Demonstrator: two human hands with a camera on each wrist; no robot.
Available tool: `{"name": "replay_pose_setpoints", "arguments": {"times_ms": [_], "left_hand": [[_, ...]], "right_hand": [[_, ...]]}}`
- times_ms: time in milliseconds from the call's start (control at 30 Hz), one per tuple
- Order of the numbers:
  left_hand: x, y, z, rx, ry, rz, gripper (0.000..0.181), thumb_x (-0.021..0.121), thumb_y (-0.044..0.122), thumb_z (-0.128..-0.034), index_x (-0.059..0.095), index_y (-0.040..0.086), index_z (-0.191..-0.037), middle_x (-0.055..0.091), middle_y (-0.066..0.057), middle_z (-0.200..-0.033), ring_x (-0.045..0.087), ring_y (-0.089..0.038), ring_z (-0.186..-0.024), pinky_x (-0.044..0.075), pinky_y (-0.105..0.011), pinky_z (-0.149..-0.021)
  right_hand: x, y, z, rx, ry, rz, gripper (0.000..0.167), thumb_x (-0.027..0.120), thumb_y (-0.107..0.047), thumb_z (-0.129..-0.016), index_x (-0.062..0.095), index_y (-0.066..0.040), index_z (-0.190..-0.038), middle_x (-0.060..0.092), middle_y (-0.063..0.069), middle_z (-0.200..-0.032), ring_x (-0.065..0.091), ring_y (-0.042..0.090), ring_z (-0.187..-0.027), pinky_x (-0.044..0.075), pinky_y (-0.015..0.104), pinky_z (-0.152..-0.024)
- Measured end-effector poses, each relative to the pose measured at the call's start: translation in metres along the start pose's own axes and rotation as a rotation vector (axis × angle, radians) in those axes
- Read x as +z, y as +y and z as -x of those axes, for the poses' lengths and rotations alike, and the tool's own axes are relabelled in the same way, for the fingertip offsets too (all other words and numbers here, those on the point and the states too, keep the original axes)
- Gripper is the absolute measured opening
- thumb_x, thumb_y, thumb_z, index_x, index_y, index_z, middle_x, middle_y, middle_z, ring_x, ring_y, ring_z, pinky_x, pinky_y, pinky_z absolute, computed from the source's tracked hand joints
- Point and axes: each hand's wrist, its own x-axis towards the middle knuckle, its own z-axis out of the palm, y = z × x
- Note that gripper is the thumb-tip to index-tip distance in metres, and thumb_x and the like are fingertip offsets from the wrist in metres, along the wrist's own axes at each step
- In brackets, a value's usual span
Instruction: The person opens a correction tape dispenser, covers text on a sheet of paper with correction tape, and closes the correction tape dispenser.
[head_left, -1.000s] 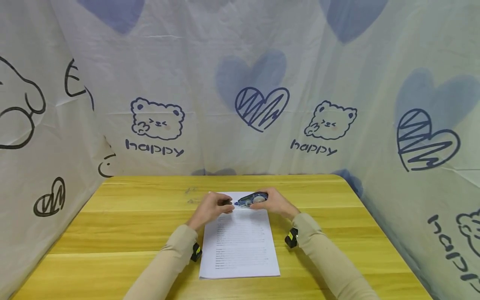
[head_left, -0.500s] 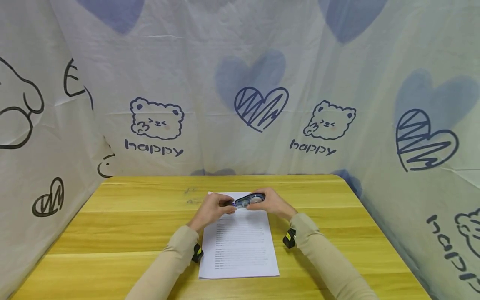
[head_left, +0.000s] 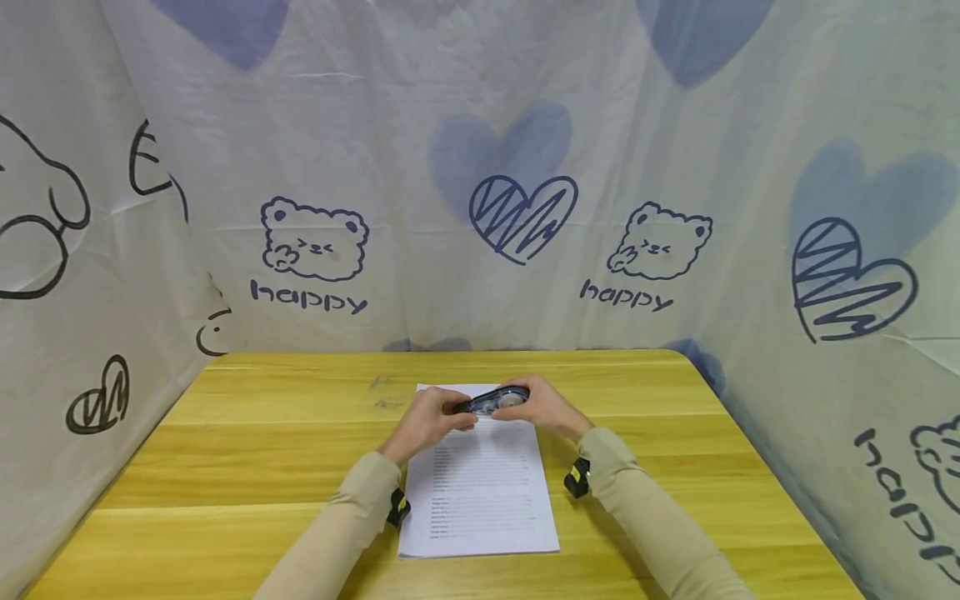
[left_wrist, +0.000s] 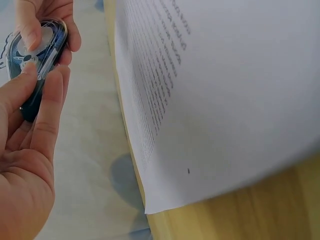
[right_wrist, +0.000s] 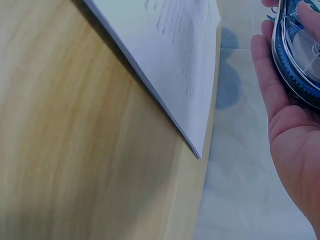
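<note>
A clear and blue correction tape (head_left: 487,403) is held above the top of a printed paper stack (head_left: 491,492). My right hand (head_left: 547,407) grips its wide rear end, with the thumb on the flat side in the right wrist view. At the narrow front end, my left hand (head_left: 426,421) pinches the dark cap (left_wrist: 31,106) between thumb and fingers. This cap covers the tape's tip in the left wrist view. The left thumb also lies against the clear case (left_wrist: 49,35). Part of the case is hidden by both hands.
The paper stack lies on a yellow wood-grain table (head_left: 247,467). A pale curtain (head_left: 420,250) with hearts and bears surrounds the table's back and sides. Faint grey marks (head_left: 386,404) show on the tabletop left of the paper.
The two hands have come together. The correction tape's blue tip, uncovered and apart from the left hand earlier, now sits inside the cap. The paper has stayed put.
</note>
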Motion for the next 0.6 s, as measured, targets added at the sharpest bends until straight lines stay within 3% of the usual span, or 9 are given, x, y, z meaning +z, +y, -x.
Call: {"name": "replay_pose_setpoints", "arguments": {"times_ms": [267, 600], "left_hand": [[0.0004, -0.0022, -0.0006, -0.037, -0.024, 0.078, 0.024, 0.072, 0.007, -0.0885, 0.072, -0.001, -0.111, 0.074, -0.015, -0.097, 0.074, -0.023, -0.081, 0.061, -0.044, -0.076], [-0.0012, -0.0025, -0.0021, -0.037, -0.030, 0.112, 0.026, 0.071, 0.007, -0.0891, 0.071, -0.002, -0.114, 0.074, -0.016, -0.098, 0.074, -0.022, -0.082, 0.060, -0.044, -0.078]], "right_hand": [[0.0016, 0.0004, 0.0004, 0.005, -0.019, 0.001, 0.044, 0.083, -0.034, -0.078, 0.071, -0.014, -0.116, 0.070, 0.006, -0.106, 0.063, 0.019, -0.089, 0.053, 0.030, -0.077], [0.0030, -0.0004, -0.0004, 0.010, -0.028, -0.027, 0.044, 0.083, -0.033, -0.079, 0.070, -0.013, -0.117, 0.069, 0.007, -0.106, 0.063, 0.019, -0.088, 0.055, 0.043, -0.082]]}}
